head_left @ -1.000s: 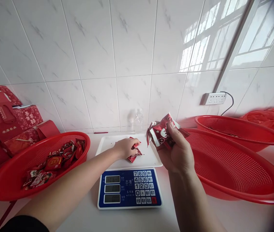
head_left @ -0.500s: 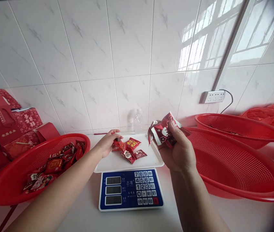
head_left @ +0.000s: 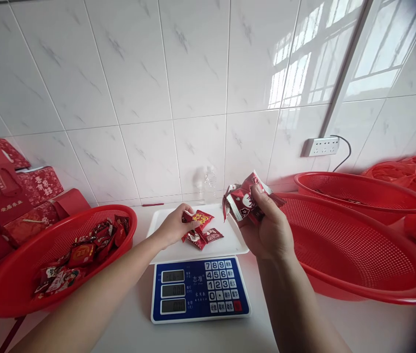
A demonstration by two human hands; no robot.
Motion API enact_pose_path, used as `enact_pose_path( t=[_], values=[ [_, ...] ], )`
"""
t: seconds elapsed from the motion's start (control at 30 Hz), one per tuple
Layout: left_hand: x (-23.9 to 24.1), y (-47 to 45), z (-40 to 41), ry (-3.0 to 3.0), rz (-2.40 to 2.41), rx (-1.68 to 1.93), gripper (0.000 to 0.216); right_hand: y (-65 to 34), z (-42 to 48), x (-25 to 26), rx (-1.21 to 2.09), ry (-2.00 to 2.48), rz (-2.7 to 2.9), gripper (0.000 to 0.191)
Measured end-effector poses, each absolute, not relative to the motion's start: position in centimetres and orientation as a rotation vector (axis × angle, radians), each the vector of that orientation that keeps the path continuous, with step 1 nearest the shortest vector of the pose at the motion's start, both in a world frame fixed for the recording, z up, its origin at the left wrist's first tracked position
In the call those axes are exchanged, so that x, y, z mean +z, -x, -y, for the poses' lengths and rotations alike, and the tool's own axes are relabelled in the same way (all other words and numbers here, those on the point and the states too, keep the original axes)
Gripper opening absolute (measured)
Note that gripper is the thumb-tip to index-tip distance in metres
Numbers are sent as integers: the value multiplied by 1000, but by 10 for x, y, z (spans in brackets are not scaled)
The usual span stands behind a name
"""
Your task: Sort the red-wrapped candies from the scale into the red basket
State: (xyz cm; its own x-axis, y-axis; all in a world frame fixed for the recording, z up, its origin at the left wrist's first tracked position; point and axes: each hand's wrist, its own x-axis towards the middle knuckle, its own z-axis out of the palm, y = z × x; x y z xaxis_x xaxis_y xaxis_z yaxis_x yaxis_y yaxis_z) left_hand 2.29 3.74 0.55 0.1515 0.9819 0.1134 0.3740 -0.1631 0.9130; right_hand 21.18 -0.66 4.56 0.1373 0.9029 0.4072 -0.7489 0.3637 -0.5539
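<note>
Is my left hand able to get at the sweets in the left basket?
Likely yes: the left hand, pinching a packet over the scale tray, is beside the basket, whose sweets lie uncovered.

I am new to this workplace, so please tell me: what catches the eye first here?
The right hand, raised beside the scale, grips a bunch of red packets. The left hand touches loose packets on the scale's white tray; a red basket at the left holds more.

Packets lie on the tray at my left fingers; a basket sits left of them, a second basket right of my right fingers.
</note>
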Motion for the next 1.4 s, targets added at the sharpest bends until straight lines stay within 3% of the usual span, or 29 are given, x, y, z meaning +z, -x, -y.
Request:
enact_pose_path(
  t=[0.27,0.63,0.83,1.03,1.27,1.4],
  values=[
    [4,-23,-47,-1552,-1323,1112,23,-213,6,46,1219,224,750,12],
    [-10,-27,-38,-2022,-1243,1244,26,-214,6,45,1209,237,761,13],
    [-4,-26,-27,-1966,-1181,1273,13,-215,5,45,1207,232,760,12],
    [15,-23,6,-1215,-862,1362,27,-211,6,43,1228,303,845,18],
    [21,-37,36,-803,-641,1414,16,-181,13,27,1191,564,1423,24],
    [21,-43,46,-784,-598,1461,45,-158,13,14,851,794,1644,22]
  ],
)
